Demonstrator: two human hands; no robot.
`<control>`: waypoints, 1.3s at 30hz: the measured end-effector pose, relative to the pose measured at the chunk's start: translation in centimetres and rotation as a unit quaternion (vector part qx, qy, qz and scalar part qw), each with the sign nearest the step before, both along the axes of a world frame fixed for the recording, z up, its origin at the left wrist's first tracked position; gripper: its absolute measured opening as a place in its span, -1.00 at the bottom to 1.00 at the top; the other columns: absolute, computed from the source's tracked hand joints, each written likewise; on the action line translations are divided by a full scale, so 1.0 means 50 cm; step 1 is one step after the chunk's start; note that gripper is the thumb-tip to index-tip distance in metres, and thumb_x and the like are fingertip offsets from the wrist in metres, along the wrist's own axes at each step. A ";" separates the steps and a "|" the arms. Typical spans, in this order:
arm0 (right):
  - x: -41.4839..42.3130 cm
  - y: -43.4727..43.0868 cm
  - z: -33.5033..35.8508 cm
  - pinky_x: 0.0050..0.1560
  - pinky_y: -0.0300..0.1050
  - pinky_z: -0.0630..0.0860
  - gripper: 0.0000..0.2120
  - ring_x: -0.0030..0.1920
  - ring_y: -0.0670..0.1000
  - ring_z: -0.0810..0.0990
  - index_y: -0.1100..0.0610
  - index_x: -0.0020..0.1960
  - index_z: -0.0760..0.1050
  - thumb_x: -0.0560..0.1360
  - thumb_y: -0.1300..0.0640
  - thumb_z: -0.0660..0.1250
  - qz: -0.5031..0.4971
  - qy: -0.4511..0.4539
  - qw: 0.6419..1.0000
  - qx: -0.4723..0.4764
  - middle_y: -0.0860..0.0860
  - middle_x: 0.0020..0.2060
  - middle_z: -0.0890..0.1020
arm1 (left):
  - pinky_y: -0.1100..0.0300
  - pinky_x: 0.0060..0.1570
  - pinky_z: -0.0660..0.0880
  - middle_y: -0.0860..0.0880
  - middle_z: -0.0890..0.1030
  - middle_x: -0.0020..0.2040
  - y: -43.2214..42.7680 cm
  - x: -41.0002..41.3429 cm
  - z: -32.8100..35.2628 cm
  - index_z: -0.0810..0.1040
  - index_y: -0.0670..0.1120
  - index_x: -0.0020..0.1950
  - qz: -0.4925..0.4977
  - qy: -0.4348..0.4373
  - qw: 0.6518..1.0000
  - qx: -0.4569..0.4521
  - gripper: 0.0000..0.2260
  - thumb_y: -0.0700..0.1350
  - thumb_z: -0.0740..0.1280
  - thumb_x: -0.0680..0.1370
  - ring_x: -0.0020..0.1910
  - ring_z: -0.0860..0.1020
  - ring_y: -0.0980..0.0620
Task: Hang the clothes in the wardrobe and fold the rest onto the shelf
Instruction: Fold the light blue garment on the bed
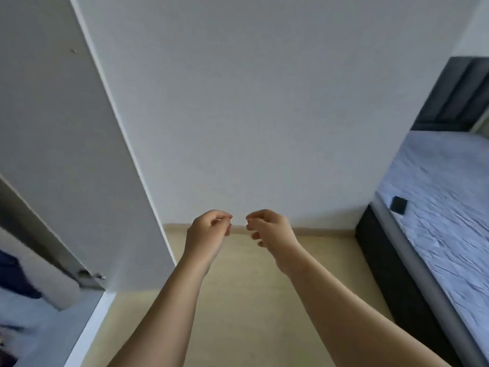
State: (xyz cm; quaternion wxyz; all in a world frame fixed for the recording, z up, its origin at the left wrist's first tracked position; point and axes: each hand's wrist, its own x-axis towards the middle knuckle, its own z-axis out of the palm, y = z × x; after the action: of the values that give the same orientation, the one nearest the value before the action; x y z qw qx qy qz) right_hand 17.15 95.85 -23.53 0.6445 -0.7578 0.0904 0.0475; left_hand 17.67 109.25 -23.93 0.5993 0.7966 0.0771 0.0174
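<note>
Both my arms reach forward at mid-frame, over the floor and in front of a white wall. My left hand [209, 229] has its fingers curled in toward the thumb, and I see nothing in it. My right hand [267, 229] mirrors it a short gap away, fingers curled, also holding nothing visible. The wardrobe's white door [66, 154] stands open at the left. Inside the wardrobe, at the lower left, lie a dark blue garment [13, 274] and pale folded clothes [47, 276], blurred.
A bed [444, 207] with a rumpled pale blue sheet and dark frame fills the right side, with a small black object [399, 204] on it. Light wooden floor [251, 300] runs between the wardrobe and the bed.
</note>
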 end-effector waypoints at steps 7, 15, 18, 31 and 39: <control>-0.167 -0.351 -0.071 -0.36 -0.26 0.37 -0.81 -0.37 -0.08 0.48 -0.01 -0.26 0.49 0.47 0.22 0.25 -0.204 0.055 0.977 -0.004 -0.07 -0.34 0.56 | 0.23 -0.29 0.37 0.02 0.58 -0.33 -0.376 -0.062 -0.066 0.55 0.02 -0.27 -0.177 0.058 0.982 0.012 -0.81 -0.18 0.27 0.51 -0.21 0.57 -0.01; -0.361 -0.667 -0.129 -0.31 -0.17 0.42 -0.84 -0.34 -0.06 0.49 0.00 -0.24 0.55 0.44 0.20 0.27 -0.422 0.093 0.901 0.039 -0.03 -0.34 0.61 | 0.25 -0.36 0.35 0.00 0.58 -0.31 -0.768 -0.153 -0.116 0.54 -0.01 -0.24 -0.388 0.099 0.916 0.033 -0.78 -0.25 0.24 0.53 -0.28 0.54 0.03; -0.404 -0.781 -0.138 -0.26 -0.19 0.45 -0.83 -0.30 -0.06 0.51 -0.01 -0.22 0.52 0.49 0.19 0.25 -0.477 0.101 0.872 0.047 -0.03 -0.30 0.60 | 0.33 -0.41 0.37 0.00 0.58 -0.31 -0.906 -0.178 -0.128 0.56 -0.04 -0.21 -0.446 0.109 0.888 0.032 -0.81 -0.25 0.24 0.53 -0.31 0.54 0.07; -0.555 -1.229 -0.162 -0.31 -0.23 0.37 -0.93 -0.26 -0.02 0.49 0.10 -0.05 0.49 0.55 0.17 0.22 -0.625 0.088 0.766 0.120 0.02 -0.25 0.55 | 0.12 -0.11 0.46 -0.02 0.61 -0.20 -1.469 -0.326 -0.137 0.51 0.04 -0.17 -0.639 0.086 0.757 0.106 -0.83 -0.15 0.22 0.57 -0.09 0.57 -0.02; -0.765 -1.504 -0.179 -0.42 -0.28 0.26 -0.80 -0.44 -0.05 0.41 0.08 -0.27 0.45 0.50 0.26 0.23 -0.683 0.080 0.713 0.137 0.01 -0.38 0.52 | 0.21 -0.30 0.36 -0.01 0.56 -0.35 -1.771 -0.534 -0.165 0.54 -0.04 -0.22 -0.668 0.095 0.731 0.095 -0.84 -0.25 0.26 0.51 -0.32 0.52 0.03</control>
State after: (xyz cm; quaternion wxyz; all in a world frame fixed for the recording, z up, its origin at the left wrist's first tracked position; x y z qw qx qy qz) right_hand -21.12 20.64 -32.51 0.5882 -0.3862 0.6275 -0.3335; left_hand -9.03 20.68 -32.17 0.3670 0.6928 -0.4208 -0.4563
